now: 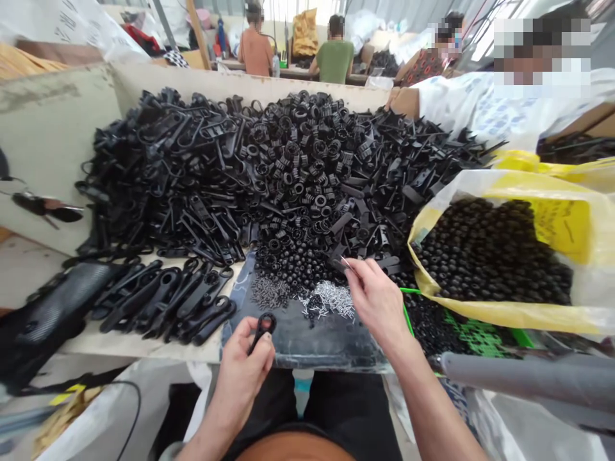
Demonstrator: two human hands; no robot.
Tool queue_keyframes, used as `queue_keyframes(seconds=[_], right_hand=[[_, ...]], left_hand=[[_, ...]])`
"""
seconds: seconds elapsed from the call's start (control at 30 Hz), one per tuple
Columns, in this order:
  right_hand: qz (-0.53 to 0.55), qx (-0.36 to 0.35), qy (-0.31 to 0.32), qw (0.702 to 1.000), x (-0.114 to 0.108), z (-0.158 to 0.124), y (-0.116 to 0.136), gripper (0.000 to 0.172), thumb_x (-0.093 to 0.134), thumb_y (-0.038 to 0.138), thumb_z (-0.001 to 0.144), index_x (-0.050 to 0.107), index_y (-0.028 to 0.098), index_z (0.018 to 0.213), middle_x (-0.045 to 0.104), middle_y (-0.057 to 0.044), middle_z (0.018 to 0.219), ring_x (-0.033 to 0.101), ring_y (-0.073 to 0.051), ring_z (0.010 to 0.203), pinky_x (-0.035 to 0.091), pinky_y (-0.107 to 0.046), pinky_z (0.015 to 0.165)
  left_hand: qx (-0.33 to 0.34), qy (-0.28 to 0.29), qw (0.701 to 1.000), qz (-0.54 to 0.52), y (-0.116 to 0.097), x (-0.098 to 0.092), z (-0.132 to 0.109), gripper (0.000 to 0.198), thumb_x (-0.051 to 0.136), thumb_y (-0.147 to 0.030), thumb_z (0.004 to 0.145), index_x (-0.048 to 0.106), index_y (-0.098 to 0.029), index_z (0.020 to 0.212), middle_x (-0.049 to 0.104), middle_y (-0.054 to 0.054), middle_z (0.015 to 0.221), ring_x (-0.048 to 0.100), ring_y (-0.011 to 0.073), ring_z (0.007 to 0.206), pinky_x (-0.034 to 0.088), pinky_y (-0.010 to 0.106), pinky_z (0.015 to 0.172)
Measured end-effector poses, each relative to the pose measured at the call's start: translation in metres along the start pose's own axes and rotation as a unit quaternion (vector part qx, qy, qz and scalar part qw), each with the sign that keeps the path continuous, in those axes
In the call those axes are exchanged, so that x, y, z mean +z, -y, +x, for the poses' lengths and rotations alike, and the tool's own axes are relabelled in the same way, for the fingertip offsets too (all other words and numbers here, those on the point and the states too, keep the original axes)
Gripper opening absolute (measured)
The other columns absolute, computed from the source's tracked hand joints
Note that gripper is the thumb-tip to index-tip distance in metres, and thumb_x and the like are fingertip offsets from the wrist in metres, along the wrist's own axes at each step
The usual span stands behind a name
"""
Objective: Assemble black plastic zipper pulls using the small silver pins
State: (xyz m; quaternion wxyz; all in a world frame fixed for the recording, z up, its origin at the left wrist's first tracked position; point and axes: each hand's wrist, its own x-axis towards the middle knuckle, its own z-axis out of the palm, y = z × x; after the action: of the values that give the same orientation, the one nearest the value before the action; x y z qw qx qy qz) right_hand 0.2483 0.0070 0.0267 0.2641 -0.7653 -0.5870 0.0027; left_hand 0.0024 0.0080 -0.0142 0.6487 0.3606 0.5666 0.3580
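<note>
Bright, flat daylight seems to enter through the far windows point(283, 16), and the top right corner is washed out. Shadows are soft, though they pool among the black plastic parts point(298, 186), hiding detail. The wide lens bends the edges and stretches the right hand point(379, 307). The grey pipe point(523, 378) looks slightly soft, perhaps out of focus.

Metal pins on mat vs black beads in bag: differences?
The metal pins are silver and slim; the black beads are dark and rounded. The pins form a small heap on the mat; the beads, a far larger mass in the bag. Both are small, loose parts.
</note>
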Motion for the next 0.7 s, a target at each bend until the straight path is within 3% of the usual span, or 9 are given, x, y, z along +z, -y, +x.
queue_keyframes(seconds=[0.1,0.2,0.27,0.4,0.5,0.6,0.7], right_hand=[[-0.089,-0.023,0.052,0.994,0.016,0.020,0.001,0.030,0.051,0.025,0.102,0.070,0.023,0.125,0.066,-0.007,0.110,0.066,-0.016,0.075,0.042,-0.026,0.059],[-0.133,-0.036,0.077,0.987,0.022,0.028,0.002,0.027,0.048,0.025,0.104,0.074,0.023,0.109,0.065,-0.006,0.106,0.060,-0.013,0.067,0.032,-0.026,0.054],[-0.140,-0.050,0.059,0.987,0.020,0.026,0.001,0.028,0.047,0.027,0.105,0.074,0.021,0.102,0.066,-0.005,0.102,0.058,-0.013,0.064,0.030,-0.027,0.053],[-0.111,-0.095,-0.006,0.989,-0.002,0.009,0.002,0.029,0.046,0.033,0.106,0.070,0.021,0.096,0.071,-0.004,0.094,0.058,-0.014,0.061,0.033,-0.029,0.053],[-0.040,-0.122,-0.044,0.991,-0.026,-0.012,0.004,0.031,0.044,0.038,0.106,0.070,0.022,0.103,0.072,-0.004,0.091,0.061,-0.015,0.063,0.040,-0.029,0.057],[0.073,-0.068,-0.037,0.994,-0.038,-0.036,0.006,0.030,0.055,0.043,0.102,0.073,0.026,0.120,0.071,-0.003,0.087,0.057,-0.014,0.058,0.046,-0.029,0.060],[0.264,0.018,0.009,0.964,-0.027,-0.063,0.011,0.024,0.069,0.046,0.092,0.081,0.029,0.103,0.076,-0.005,0.093,0.068,-0.020,0.074,0.053,-0.030,0.063]], left_hand=[[-0.019,0.034,0.999,-0.021,-0.008,0.009,-0.004,0.042,0.076,-0.045,0.074,0.047,-0.024,0.096,0.047,-0.013,0.047,0.026,0.0034,0.035,0.013,0.013,0.037],[-0.028,0.085,0.995,-0.041,-0.013,0.014,-0.009,0.039,0.071,-0.045,0.078,0.044,-0.024,0.096,0.055,-0.011,0.053,0.029,0.0027,0.034,0.017,0.014,0.037],[-0.028,0.102,0.993,-0.053,-0.016,0.015,-0.011,0.035,0.068,-0.042,0.080,0.042,-0.024,0.095,0.057,-0.010,0.055,0.031,0.0027,0.035,0.019,0.014,0.037],[-0.031,0.102,0.992,-0.072,-0.019,0.014,-0.011,0.029,0.064,-0.034,0.079,0.041,-0.025,0.093,0.047,-0.013,0.049,0.024,0.0045,0.038,0.010,0.016,0.036],[-0.022,0.076,0.990,-0.114,-0.019,0.012,-0.007,0.026,0.062,-0.030,0.078,0.041,-0.025,0.092,0.043,-0.014,0.047,0.022,0.0050,0.041,0.012,0.015,0.039],[0.000,0.033,0.989,-0.144,-0.019,0.012,-0.002,0.026,0.062,-0.027,0.077,0.039,-0.025,0.089,0.044,-0.014,0.049,0.022,0.0042,0.042,0.014,0.015,0.041],[0.016,0.006,0.987,-0.162,-0.020,0.011,0.002,0.029,0.064,-0.027,0.076,0.038,-0.025,0.086,0.044,-0.014,0.050,0.021,0.0036,0.040,0.014,0.017,0.041]])
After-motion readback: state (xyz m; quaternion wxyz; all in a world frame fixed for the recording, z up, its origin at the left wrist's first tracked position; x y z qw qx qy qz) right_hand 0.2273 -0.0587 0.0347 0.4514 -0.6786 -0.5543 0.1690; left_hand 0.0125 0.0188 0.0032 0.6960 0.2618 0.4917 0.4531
